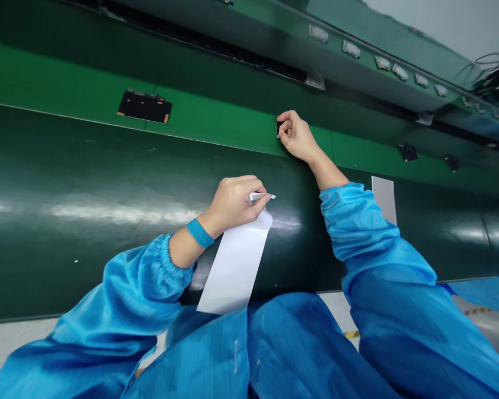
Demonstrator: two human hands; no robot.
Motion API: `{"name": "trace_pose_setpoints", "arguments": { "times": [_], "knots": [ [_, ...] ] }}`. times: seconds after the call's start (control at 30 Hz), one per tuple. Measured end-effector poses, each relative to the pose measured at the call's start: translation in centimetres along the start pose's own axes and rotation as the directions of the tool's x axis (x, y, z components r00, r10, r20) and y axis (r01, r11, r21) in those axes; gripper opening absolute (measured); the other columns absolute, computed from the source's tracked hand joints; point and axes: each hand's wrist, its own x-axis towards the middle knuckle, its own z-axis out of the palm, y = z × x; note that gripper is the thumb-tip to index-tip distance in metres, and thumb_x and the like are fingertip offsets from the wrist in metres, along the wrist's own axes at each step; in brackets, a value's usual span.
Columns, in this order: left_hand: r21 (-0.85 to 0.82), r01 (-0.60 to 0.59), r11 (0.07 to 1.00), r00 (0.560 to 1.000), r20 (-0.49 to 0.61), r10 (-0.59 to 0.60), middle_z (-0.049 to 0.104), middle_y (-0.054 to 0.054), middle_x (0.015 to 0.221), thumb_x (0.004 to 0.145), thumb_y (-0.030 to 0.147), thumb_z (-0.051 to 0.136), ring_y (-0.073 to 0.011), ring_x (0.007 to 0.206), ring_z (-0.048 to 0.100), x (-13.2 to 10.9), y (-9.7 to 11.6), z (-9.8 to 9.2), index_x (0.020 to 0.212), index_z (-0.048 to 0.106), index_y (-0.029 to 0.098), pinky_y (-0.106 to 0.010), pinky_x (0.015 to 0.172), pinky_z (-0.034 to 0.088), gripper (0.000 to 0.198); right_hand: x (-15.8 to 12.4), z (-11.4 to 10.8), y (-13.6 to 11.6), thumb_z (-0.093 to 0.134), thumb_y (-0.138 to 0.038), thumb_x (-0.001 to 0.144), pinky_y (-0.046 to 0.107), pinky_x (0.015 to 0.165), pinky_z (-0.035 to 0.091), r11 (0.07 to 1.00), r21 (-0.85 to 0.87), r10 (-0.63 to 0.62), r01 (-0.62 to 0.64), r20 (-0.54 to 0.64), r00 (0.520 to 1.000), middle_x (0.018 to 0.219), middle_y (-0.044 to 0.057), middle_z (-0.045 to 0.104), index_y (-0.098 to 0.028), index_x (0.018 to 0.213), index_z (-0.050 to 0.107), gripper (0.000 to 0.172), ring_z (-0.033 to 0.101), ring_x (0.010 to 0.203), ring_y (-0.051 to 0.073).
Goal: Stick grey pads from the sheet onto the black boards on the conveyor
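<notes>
My left hand (238, 204), with a teal band on its wrist, is closed around a thin, whitish, pointed strip (258, 196); its exact kind is unclear. Directly below the fingers lies a long white sheet (237, 266), reaching down to the front edge of the dark green work surface. Whether the hand also grips this sheet I cannot tell. Farther forward and to the right, my right hand (296, 136) has its thumb and fingers curled together at a small black flat part (278, 127) on the bright green strip. The fingers cover most of that part.
A black rectangular panel (144, 107) with gold-coloured corners lies on the green strip at left. Two small dark parts (407, 152) sit farther right. A pale card (385, 198) lies beyond my right sleeve. Several silvery pieces (351, 49) line the raised ledge (283, 33) behind.
</notes>
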Motion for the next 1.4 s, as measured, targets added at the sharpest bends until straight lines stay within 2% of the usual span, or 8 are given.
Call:
{"name": "trace_pose_setpoints", "arguments": {
  "times": [0.2, 0.7, 0.97, 1.23, 1.4],
  "knots": [
    [0.005, -0.035, 0.999, 0.999, -0.017, 0.035, 0.073, -0.002, 0.076, 0.097, 0.025, 0.071, -0.0148, 0.064, 0.064, 0.1, -0.1, 0.1, 0.080, 0.073, 0.019, -0.028, 0.060, 0.043, 0.018, -0.6, -0.6, 1.0, 0.060, -0.068, 0.101, 0.051, 0.099, 0.056, 1.000, -0.020, 0.014, -0.014, 0.001, 1.000, 0.102, 0.012, 0.071, -0.020, 0.137, 0.061, 0.061, 0.064, 0.094, 0.029],
    [0.012, -0.050, 0.999, 0.998, -0.024, 0.051, 0.073, -0.001, 0.075, 0.097, 0.026, 0.073, -0.0143, 0.063, 0.064, 0.1, -0.1, 0.0, 0.081, 0.073, 0.019, -0.028, 0.059, 0.042, 0.018, -2.2, -2.4, 3.0, 0.061, -0.067, 0.100, 0.052, 0.102, 0.055, 0.999, -0.013, 0.034, -0.034, -0.031, 0.999, 0.095, 0.010, 0.068, -0.022, 0.130, 0.061, 0.054, 0.063, 0.090, 0.028],
    [0.021, 0.004, 1.000, 1.000, 0.008, -0.004, 0.071, -0.001, 0.072, 0.097, 0.029, 0.070, -0.0144, 0.061, 0.062, 0.2, 0.2, -0.3, 0.078, 0.072, 0.019, -0.028, 0.058, 0.042, 0.021, -3.1, -3.3, 3.4, 0.060, -0.071, 0.097, 0.054, 0.103, 0.054, 0.999, -0.006, 0.045, -0.045, -0.047, 0.998, 0.091, 0.008, 0.066, -0.023, 0.127, 0.062, 0.056, 0.062, 0.088, 0.029],
    [0.015, -0.014, 1.000, 1.000, -0.003, 0.014, 0.072, -0.001, 0.073, 0.097, 0.028, 0.071, -0.0141, 0.063, 0.063, 0.2, 0.1, -0.1, 0.079, 0.073, 0.019, -0.028, 0.059, 0.042, 0.020, -3.6, -4.1, 5.5, 0.060, -0.077, 0.093, 0.049, 0.087, 0.058, 0.991, 0.104, 0.084, -0.081, -0.031, 0.996, 0.087, 0.007, 0.063, -0.023, 0.125, 0.058, 0.063, 0.061, 0.078, 0.026],
    [0.019, -0.029, 0.999, 0.999, -0.013, 0.029, 0.073, -0.001, 0.074, 0.096, 0.026, 0.073, -0.0142, 0.064, 0.065, 0.2, 0.1, -0.3, 0.080, 0.073, 0.018, -0.028, 0.060, 0.043, 0.018, -4.1, -4.6, 6.7, 0.060, -0.078, 0.091, 0.050, 0.084, 0.059, 0.991, 0.104, 0.083, -0.081, -0.022, 0.996, 0.089, 0.007, 0.062, -0.025, 0.126, 0.058, 0.064, 0.061, 0.079, 0.026]
  ]
}}
